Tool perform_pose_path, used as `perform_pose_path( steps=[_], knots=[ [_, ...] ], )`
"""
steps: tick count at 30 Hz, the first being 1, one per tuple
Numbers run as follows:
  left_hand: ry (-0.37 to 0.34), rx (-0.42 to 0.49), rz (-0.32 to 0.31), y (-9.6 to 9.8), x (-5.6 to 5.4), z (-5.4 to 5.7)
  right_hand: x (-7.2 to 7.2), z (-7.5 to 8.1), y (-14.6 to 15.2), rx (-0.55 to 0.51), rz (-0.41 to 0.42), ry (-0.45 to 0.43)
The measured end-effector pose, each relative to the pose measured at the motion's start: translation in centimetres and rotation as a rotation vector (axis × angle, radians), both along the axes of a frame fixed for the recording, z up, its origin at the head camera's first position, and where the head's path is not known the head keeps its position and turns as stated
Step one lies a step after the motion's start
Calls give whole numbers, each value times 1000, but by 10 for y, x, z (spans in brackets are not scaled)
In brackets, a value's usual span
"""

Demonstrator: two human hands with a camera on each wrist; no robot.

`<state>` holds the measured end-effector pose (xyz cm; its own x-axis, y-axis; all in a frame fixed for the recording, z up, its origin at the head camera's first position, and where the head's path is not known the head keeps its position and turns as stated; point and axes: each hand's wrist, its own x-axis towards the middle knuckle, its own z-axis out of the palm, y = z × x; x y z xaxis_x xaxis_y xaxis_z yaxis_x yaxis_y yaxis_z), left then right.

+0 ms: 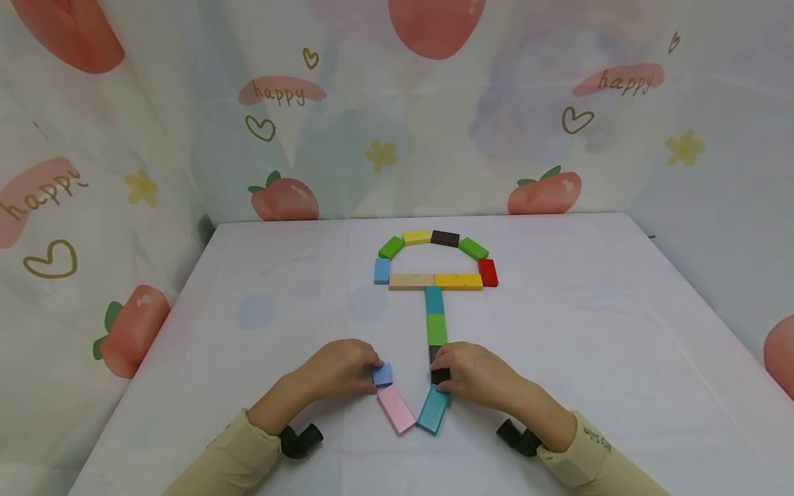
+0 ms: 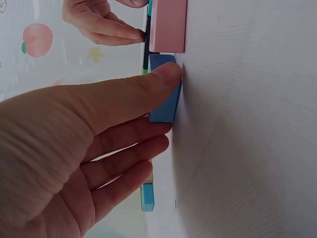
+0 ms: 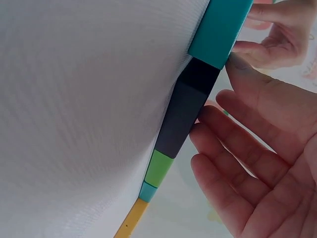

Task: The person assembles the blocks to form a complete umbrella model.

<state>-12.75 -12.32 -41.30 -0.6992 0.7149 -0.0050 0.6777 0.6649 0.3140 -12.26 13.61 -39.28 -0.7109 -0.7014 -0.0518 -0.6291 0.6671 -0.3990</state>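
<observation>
My left hand [image 1: 341,368] pinches a small blue block [image 2: 166,106] between thumb and fingers. The block lies on the table, its end at a pink block [image 1: 396,410]. My right hand [image 1: 477,375] is beside the stem of the figure, its fingers loosely bent along a black block [image 3: 183,109] and its thumb tip by the corner of a teal block [image 1: 433,410]. Whether the black part is one block or two I cannot tell. Above it in line are a green block [image 1: 437,329] and another teal block [image 1: 434,300]. Pink and slanted teal blocks meet at their lower ends.
Farther back, a tan block [image 1: 411,282] and a yellow-orange block [image 1: 459,282] form a bar. An arch of several coloured blocks, including a red block [image 1: 488,273] and a light blue block [image 1: 382,271], stands over it. White cloth covers the table [image 1: 558,310]; printed curtains hang behind.
</observation>
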Motion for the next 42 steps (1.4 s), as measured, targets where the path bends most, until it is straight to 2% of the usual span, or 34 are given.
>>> perform_pose_path(
  steps=[23, 36, 39, 42],
  knots=[
    [16, 20, -39, -1, -2, 1, 0, 1, -1, -1, -8, 1],
    [-27, 17, -9, 0, -1, 0, -3, 0, 1, -7, 10, -25],
    [-52, 8, 15, -3, -1, -1, -4, -1, 4, -39, 27, -52],
    [-77, 6, 60, -11, 0, 1, -6, -2, 10, -107, 25, -122]
  ],
)
